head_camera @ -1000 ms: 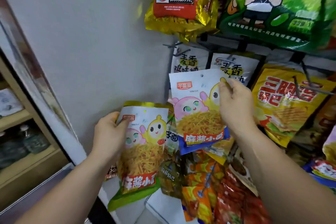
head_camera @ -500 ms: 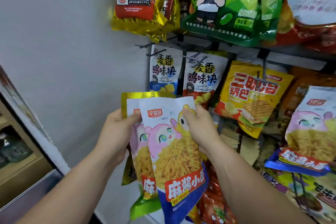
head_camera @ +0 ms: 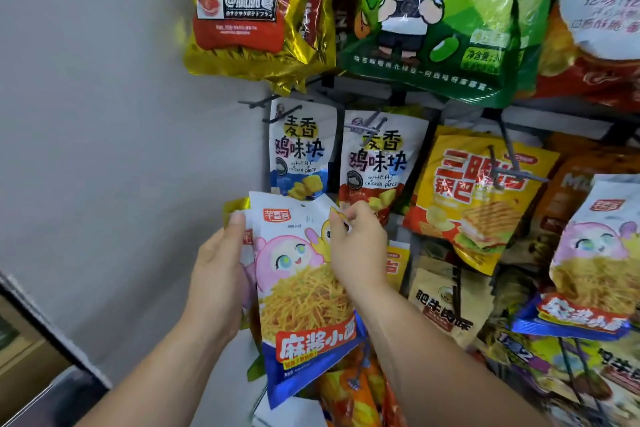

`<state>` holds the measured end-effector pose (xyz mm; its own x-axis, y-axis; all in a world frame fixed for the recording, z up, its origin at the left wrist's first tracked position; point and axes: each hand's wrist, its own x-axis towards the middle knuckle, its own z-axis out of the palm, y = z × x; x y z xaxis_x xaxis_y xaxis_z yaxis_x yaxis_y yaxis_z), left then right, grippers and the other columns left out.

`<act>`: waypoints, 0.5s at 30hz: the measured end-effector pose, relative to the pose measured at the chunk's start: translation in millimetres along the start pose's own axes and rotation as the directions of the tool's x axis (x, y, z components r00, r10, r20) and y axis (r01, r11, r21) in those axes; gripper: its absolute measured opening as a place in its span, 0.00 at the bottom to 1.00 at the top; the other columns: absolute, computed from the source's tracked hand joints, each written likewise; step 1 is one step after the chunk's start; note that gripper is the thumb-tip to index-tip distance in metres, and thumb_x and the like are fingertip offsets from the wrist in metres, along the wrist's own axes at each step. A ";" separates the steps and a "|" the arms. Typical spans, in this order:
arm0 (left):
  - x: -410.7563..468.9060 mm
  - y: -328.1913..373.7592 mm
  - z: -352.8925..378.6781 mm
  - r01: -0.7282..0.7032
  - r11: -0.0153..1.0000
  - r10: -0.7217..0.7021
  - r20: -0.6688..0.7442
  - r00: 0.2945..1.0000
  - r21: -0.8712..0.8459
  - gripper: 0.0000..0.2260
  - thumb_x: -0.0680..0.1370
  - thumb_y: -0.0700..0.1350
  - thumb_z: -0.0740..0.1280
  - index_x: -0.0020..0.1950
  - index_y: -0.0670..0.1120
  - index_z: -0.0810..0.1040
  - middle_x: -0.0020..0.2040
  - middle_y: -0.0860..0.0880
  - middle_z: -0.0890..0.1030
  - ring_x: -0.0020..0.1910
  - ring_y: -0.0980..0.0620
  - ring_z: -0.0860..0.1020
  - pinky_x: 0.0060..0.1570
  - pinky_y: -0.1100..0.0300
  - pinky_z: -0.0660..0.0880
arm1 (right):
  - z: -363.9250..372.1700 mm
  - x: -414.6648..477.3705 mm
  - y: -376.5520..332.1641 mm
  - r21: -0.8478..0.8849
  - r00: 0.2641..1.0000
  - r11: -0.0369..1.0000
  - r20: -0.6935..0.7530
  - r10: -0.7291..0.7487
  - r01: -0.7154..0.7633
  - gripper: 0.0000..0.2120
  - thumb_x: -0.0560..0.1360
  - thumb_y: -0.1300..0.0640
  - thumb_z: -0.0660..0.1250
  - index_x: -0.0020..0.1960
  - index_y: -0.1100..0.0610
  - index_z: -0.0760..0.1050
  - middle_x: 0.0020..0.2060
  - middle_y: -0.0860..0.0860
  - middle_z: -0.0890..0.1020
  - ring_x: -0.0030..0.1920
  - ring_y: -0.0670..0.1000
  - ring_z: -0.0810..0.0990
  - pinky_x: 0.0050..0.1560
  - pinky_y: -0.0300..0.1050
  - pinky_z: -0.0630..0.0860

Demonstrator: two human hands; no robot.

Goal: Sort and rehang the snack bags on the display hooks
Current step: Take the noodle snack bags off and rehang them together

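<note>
A blue-bottomed noodle snack bag with a pink cartoon face lies stacked over a green-bottomed bag of the same kind, of which only a gold top edge and a green corner show. My left hand grips the stack's left edge, thumb on the top corner. My right hand pinches the blue bag's upper right edge. An empty black display hook sticks out above the bags. A matching blue-bottomed bag hangs at the far right.
Two wheat chicken piece bags hang just above my hands. A yellow crisp bag hangs to the right, large gold-red and green bags above. A white wall is at left, a wooden shelf at the lower left.
My right hand brought the blue-bottomed bag down and left onto the green-bottomed bag in my left hand, so the two now lie stacked. The view shifted right along the rack.
</note>
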<state>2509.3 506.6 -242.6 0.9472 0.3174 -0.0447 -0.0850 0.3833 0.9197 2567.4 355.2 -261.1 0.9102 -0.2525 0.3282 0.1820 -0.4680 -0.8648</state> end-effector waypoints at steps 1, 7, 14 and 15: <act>4.6 1.1 -0.7 -0.001 0.998 0.000 0.021 1.000 0.057 0.12 0.82 0.48 0.68 0.51 0.38 0.81 0.36 0.45 0.87 0.32 0.46 0.86 0.28 0.61 0.79 | 3.1 1.1 0.5 0.000 1.000 1.000 -0.010 0.003 -0.003 0.15 0.82 0.55 0.66 0.40 0.53 0.64 0.33 0.45 0.72 0.32 0.48 0.68 0.30 0.40 0.63; 37.4 1.8 -8.9 0.041 0.988 -0.045 0.024 0.999 0.148 0.04 0.77 0.33 0.71 0.50 0.38 0.81 0.33 0.47 0.86 0.24 0.52 0.82 0.20 0.63 0.74 | 2.7 11.3 -10.7 0.098 0.994 0.991 0.081 0.079 -0.087 0.11 0.81 0.52 0.69 0.43 0.53 0.69 0.38 0.48 0.78 0.35 0.43 0.76 0.34 0.43 0.71; 68.9 6.0 -9.1 0.003 0.988 -0.011 0.052 0.999 0.152 0.06 0.78 0.32 0.70 0.51 0.41 0.82 0.39 0.47 0.88 0.32 0.50 0.86 0.27 0.58 0.80 | -59.8 81.3 -13.9 0.020 0.964 1.000 -0.266 0.014 -0.009 0.19 0.80 0.50 0.68 0.68 0.55 0.73 0.58 0.47 0.80 0.62 0.53 0.78 0.55 0.40 0.69; 72.6 6.2 -8.5 -0.002 0.987 -0.006 0.047 0.999 0.160 0.05 0.78 0.33 0.70 0.51 0.41 0.83 0.40 0.46 0.88 0.33 0.50 0.86 0.28 0.58 0.80 | -64.6 91.7 -13.4 -0.024 0.964 1.000 -0.267 -0.018 0.012 0.19 0.81 0.52 0.68 0.69 0.56 0.73 0.59 0.49 0.80 0.64 0.54 0.78 0.55 0.38 0.68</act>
<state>2574.9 539.4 -243.5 0.9613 0.2737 -0.0315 -0.0363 0.2392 0.9703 2624.4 283.7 -194.8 0.7744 -0.4607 0.4337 0.1842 -0.4916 -0.8511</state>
